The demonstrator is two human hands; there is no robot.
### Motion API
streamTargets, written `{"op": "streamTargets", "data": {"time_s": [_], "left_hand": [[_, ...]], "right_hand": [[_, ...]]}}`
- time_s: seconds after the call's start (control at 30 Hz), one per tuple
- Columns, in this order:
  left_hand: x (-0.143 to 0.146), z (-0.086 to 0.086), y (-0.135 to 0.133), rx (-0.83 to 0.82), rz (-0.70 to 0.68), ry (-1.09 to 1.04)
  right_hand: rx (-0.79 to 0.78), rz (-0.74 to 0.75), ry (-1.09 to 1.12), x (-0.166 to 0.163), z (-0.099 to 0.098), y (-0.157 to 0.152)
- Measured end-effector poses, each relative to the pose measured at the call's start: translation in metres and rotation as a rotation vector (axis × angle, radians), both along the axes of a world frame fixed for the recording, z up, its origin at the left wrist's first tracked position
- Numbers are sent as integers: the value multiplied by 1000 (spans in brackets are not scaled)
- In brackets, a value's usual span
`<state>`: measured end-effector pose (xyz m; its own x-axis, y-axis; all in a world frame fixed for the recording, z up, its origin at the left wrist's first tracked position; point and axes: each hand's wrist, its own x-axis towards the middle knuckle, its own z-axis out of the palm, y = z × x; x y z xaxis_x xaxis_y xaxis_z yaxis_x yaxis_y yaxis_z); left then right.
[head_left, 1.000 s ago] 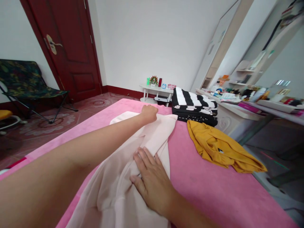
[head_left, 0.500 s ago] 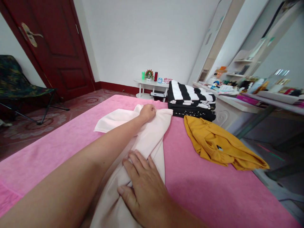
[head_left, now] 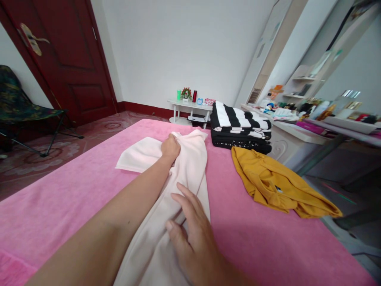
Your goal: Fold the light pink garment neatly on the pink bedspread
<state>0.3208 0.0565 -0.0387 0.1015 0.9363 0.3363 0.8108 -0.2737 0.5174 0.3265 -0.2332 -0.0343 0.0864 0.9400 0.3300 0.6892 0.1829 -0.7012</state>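
A pale pink garment [head_left: 192,159], folded lengthwise with a sleeve-like part sticking out to the left, lies on the pink bed cover [head_left: 253,246]. Far out along it, my left hand [head_left: 171,147] is closed on a bunch of its fabric near the upper end. My right hand [head_left: 195,230] is open over the nearer part, thumb and fingers spread; whether the fingertips touch the cloth I cannot tell. The garment's near end runs out of view at the bottom edge.
On the right of the bed lies a crumpled mustard-yellow garment [head_left: 276,182]. Behind it sits a stack of folded black and striped clothes [head_left: 241,123]. A cluttered dressing table [head_left: 309,133] stands at the right, a camouflage folding chair [head_left: 26,111] at the left.
My left hand has moved slightly left and nearer, pulling the garment's far end with it. My right hand has lifted from lying flat, its fingers now raised and curved.
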Motion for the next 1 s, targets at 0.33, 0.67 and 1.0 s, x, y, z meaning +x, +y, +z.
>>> {"op": "streamTargets", "data": {"time_s": [0.33, 0.67, 1.0], "left_hand": [[-4, 1, -1, 31, -123, -18], [-5, 0, 7, -25, -197, -2], [-6, -2, 12, 28, -216, -151]], "right_hand": [[218, -222, 278, 67, 13, 72], [97, -446, -12, 173, 55, 234], [-190, -365, -641, 185, 88, 274]]}}
